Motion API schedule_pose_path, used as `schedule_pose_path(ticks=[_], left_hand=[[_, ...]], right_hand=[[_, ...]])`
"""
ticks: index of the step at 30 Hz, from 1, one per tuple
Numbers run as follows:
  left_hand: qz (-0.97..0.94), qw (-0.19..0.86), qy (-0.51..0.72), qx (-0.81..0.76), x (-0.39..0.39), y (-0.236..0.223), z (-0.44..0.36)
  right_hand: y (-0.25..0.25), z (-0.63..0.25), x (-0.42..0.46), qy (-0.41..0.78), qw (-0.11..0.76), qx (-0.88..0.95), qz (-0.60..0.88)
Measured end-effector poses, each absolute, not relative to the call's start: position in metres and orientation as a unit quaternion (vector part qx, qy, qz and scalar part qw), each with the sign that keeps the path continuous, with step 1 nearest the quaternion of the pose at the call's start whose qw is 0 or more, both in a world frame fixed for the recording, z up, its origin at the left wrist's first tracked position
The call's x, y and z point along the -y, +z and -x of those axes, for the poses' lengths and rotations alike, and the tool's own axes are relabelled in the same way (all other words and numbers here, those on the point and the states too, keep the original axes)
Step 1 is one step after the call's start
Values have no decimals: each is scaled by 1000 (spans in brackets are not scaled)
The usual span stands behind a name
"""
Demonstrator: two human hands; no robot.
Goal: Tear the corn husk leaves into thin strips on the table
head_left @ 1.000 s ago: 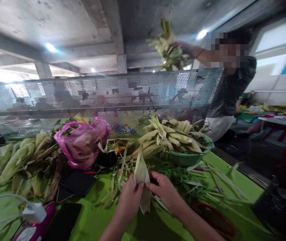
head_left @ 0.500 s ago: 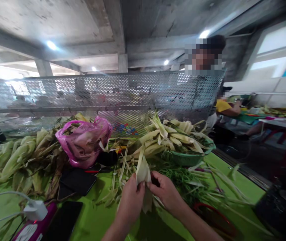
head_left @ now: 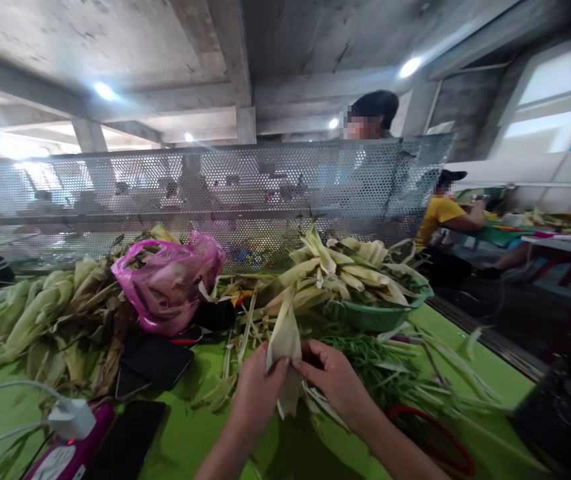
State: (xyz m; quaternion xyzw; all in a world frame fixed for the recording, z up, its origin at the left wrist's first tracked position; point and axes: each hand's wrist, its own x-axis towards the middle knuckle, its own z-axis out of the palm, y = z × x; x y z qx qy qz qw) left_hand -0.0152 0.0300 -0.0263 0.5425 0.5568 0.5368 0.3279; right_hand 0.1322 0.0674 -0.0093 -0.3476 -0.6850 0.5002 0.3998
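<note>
A pale corn husk (head_left: 285,337) stands upright between my two hands, its pointed tip up and its wide end hanging below my fingers. My left hand (head_left: 261,380) is closed on its left side, thumb in front. From the right, my right hand (head_left: 326,373) pinches the husk's edge between thumb and fingers, close to the left thumb. Behind them lie loose husk strips (head_left: 223,383) and a heap of thin green shreds (head_left: 370,363). Farther back, a green basket (head_left: 378,317) is piled with corn husks (head_left: 345,267).
On the left are a husk heap (head_left: 50,313), a pink plastic bag (head_left: 168,287), a black flat case (head_left: 158,360), a phone (head_left: 128,437) and a purple power strip (head_left: 83,443). A red ring-shaped rim (head_left: 458,453) lies at right. Behind runs a perforated metal screen (head_left: 205,187), people beyond.
A person who held up a bunch of husks at the right has moved left behind the screen, uncovering another person in yellow. My hands keep their hold on the husk, tilting it slightly.
</note>
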Motion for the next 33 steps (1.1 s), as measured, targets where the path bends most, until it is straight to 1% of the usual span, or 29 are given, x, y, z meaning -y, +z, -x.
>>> schedule_pose_path(ticks=[6,17,21,23,25,27,30,33], left_hand=[[-558,279,527,-577,-28,-32,12],[-569,241,486,-618,-19,-28,6],[-580,206,471,-632,-17,-26,5],[-577,190,475,-637,-18,-26,7],[-571,196,490,-629,-19,-27,9],[-562,226,512,-609,-22,-27,11],[-549,271,535,-582,-26,-27,12],[-545,292,545,-566,-28,-27,12]], right_hand=[[-12,-133,-67,493,391,694,349],[-9,-129,-65,540,399,669,317],[-9,-127,-62,522,397,681,325],[-9,-126,-58,486,395,706,332],[-6,-126,-55,439,398,727,348],[-3,-126,-55,418,402,727,368],[1,-129,-59,464,403,700,364],[2,-130,-62,519,412,666,343]])
